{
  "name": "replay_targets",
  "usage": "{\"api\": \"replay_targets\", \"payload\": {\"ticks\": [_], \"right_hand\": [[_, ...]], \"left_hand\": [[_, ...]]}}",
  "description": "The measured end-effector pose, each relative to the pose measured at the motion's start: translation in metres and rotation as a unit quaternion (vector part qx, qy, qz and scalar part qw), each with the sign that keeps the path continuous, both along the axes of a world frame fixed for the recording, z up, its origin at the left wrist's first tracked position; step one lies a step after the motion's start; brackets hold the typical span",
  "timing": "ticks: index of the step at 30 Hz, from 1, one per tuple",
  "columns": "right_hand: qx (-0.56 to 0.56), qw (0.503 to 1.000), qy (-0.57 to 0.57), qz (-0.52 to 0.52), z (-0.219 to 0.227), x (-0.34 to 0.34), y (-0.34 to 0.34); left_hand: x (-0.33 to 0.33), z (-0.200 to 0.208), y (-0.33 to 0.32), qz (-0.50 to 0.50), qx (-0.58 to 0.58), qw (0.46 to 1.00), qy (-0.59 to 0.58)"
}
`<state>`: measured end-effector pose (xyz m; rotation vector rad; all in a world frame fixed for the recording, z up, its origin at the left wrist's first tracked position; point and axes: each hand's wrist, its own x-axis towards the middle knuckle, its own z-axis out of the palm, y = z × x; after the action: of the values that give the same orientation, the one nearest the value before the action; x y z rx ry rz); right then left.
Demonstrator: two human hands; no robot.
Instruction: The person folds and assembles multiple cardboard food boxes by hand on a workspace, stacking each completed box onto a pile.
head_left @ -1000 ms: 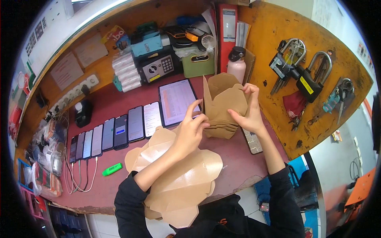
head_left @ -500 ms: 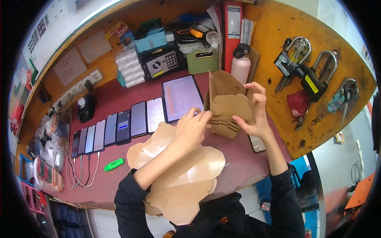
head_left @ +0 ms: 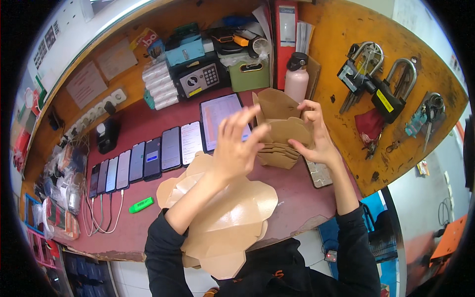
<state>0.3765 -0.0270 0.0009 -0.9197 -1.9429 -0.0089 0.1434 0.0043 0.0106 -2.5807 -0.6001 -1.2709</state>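
Note:
A nested stack of folded brown cardboard food boxes (head_left: 279,154) stands on the desk, the top one with its flaps up. My right hand (head_left: 319,136) grips the stack's right side, thumb at the near edge and fingers curled over the far right flap. On the left, my left hand (head_left: 237,141) is raised with fingers spread and holds nothing; it is close to the boxes but seems apart from them. Below my left forearm lies a pile of flat, unfolded cardboard box blanks (head_left: 232,218), glossy side up, overhanging the desk's near edge.
A row of several phones (head_left: 153,158) and a tablet (head_left: 217,116) lies across the desk, some with charging cables. A green highlighter (head_left: 141,205) is near them. Behind the boxes stands a pink bottle (head_left: 296,81); a phone (head_left: 319,174) lies right of them. A small safe (head_left: 200,79) stands at the back.
My left hand has let go of the stack's left side and lifted away to the left, its fingers spreading. My right hand stays on the boxes.

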Motion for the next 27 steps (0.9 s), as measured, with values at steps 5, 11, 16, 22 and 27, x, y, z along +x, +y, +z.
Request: {"api": "replay_targets", "payload": {"ticks": [5,11,16,22,27], "right_hand": [[-0.098,0.958,0.21,0.17,-0.001,-0.002,0.004],[-0.157,0.924,0.309,0.161,-0.011,0.001,0.017],[-0.131,0.893,0.387,0.191,-0.027,-0.008,0.022],[-0.096,0.888,0.429,0.134,-0.026,-0.015,0.02],[-0.072,0.916,0.384,0.088,-0.029,-0.018,0.024]], "left_hand": [[0.014,0.03,0.038,-0.055,-0.131,0.99,-0.022],[0.01,-0.006,0.041,-0.148,-0.215,0.965,-0.033],[0.019,0.001,0.035,-0.068,-0.173,0.982,0.033],[0.033,0.014,0.031,-0.049,-0.201,0.977,0.056],[0.021,0.011,0.031,-0.108,-0.231,0.966,0.051]]}}
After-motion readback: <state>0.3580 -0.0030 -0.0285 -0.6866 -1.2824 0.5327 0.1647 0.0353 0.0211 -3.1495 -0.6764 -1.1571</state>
